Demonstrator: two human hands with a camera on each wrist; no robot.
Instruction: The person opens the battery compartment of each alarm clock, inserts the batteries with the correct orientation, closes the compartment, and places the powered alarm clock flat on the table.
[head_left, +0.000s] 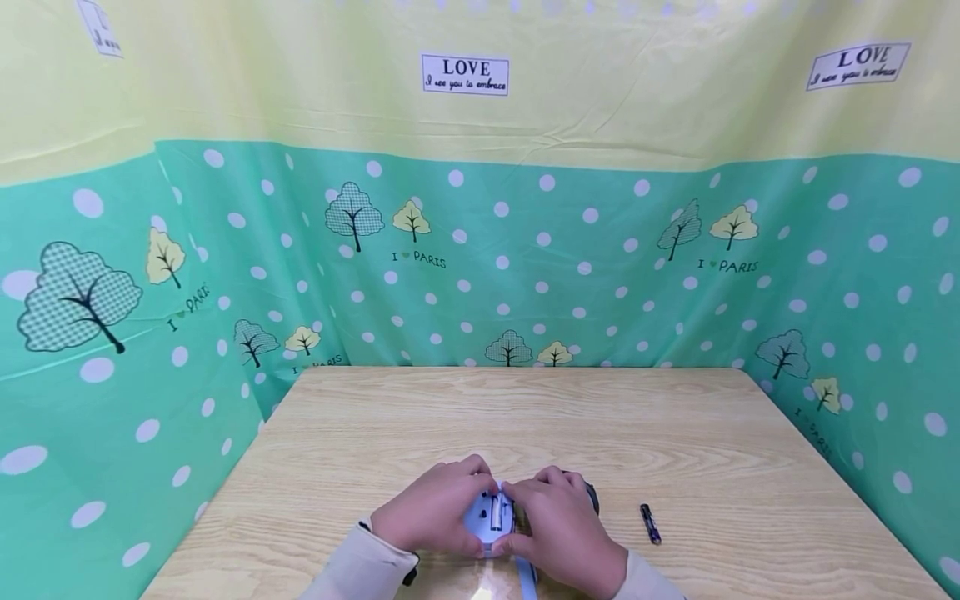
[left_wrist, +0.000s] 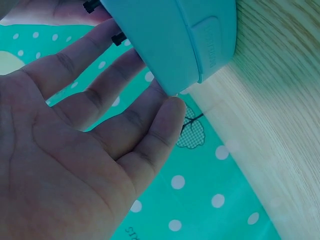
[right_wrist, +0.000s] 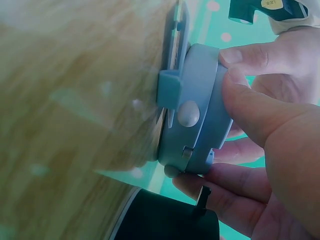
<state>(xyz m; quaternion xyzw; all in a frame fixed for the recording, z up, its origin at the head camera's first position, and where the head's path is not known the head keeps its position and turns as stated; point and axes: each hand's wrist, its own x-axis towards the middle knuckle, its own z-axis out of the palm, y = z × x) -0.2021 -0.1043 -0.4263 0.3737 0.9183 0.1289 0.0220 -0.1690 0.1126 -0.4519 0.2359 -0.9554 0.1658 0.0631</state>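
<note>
A light blue round alarm clock point(head_left: 472, 521) lies between both hands with its back up, showing black knobs and an open battery slot. One battery point(head_left: 497, 512) sits lengthwise in that slot. My left hand point(head_left: 438, 507) holds the clock's left side, thumb at the near edge and fingertips at the far edge. From the right, my right hand point(head_left: 562, 525) grips the clock, its thumb close to the left thumb. In the right wrist view the clock's side point(right_wrist: 195, 110) shows a pale round button. The left wrist view shows fingers under the blue casing point(left_wrist: 165, 40).
A dark battery point(head_left: 650, 524) lies on the wooden table point(head_left: 525, 408), right of my right hand. Behind that hand a black rounded object point(head_left: 592, 497) is partly hidden. A light blue strip point(head_left: 527, 577) lies near the front edge. Patterned curtain point(head_left: 495, 250) surrounds the table.
</note>
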